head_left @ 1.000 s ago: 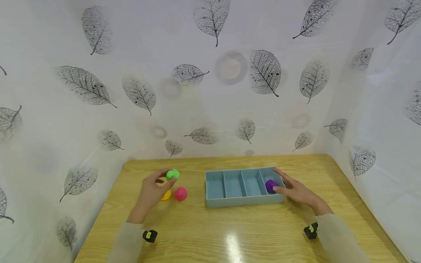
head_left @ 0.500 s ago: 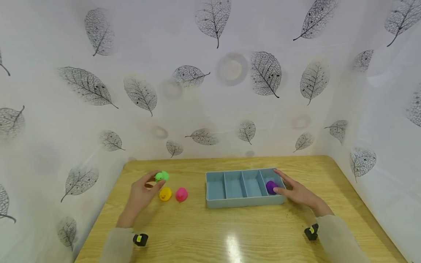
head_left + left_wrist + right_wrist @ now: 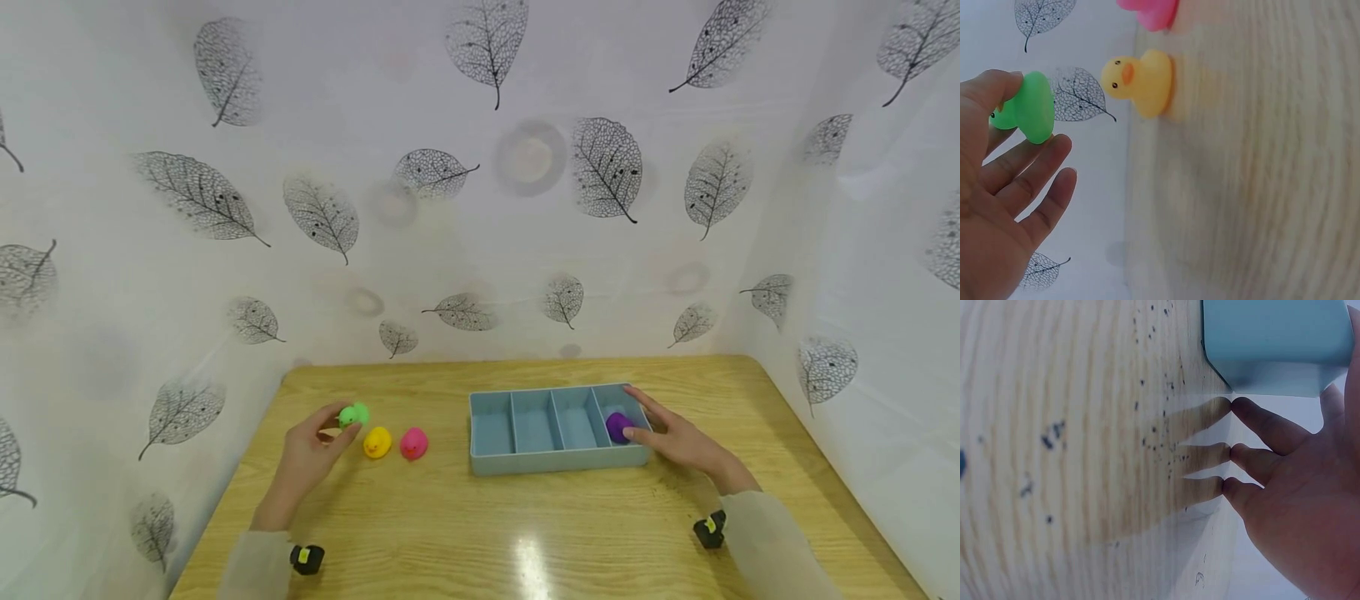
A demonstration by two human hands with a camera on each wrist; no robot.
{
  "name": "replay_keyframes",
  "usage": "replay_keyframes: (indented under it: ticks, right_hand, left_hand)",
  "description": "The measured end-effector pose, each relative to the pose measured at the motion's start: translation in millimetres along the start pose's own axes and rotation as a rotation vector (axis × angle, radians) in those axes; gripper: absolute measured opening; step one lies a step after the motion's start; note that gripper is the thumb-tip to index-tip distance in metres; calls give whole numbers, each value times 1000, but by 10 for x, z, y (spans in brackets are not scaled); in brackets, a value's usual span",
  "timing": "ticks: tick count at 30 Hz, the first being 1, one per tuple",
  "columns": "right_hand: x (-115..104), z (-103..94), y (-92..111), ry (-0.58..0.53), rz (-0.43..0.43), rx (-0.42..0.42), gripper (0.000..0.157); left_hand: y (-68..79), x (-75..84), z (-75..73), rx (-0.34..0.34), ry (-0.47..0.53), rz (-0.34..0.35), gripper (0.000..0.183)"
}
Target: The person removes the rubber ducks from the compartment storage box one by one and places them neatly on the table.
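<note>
Holding: my left hand (image 3: 311,446) pinches green duck (image 3: 352,414), just beside yellow duck (image 3: 377,442).
Resting: my right hand (image 3: 675,439), fingers straight, touches tray (image 3: 555,457).

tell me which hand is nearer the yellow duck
Left. The left hand pinches the green duck just beside the yellow duck; the right hand rests far across at the blue tray.

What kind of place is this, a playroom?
More likely a staged tabletop booth: a wooden table boxed in by leaf-print sheets, with small toy ducks and a blue divided tray laid out for two hands.
</note>
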State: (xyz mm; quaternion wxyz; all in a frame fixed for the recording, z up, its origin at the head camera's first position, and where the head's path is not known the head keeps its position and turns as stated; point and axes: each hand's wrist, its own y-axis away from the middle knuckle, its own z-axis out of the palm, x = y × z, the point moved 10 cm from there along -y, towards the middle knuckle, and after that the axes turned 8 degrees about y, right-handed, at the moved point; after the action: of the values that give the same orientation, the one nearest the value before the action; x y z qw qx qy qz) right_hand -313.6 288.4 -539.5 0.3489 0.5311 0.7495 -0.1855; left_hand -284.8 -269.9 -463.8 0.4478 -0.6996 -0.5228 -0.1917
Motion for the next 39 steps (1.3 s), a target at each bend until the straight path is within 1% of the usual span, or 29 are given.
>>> replay_keyframes:
  ticks: [5, 10, 13, 17, 20, 27, 33, 39]
  right_hand:
    - [-31, -11, 6, -5, -5, 0, 82]
    - [-24, -9, 1, 4, -9, 1, 81]
    - [-4, -1, -4, -3, -3, 0, 82]
    - [8, 6, -5, -18, 1, -2, 82]
    - [8, 6, -4, -18, -4, -3, 81]
    - [8, 4, -8, -14, -4, 1, 81]
    - [5, 6, -7, 0, -13, 3, 81]
    - [21, 19, -8, 1, -10, 1, 80]
  left_hand:
    - [72, -135, -23, -6, -24, -30, 35]
    - [114, -222, -47, -10, -49, -51, 33]
    - [124, -287, -42, -27, -58, -88, 33]
    - [145, -407, -18, -66, -67, -155, 37]
    - [165, -464, -2, -89, -77, -182, 39]
    - [201, -548, 32, -119, -84, -197, 39]
    - [218, -636, 66, -131, -97, -190, 38]
    - [207, -643, 96, -152, -115, -186, 39]
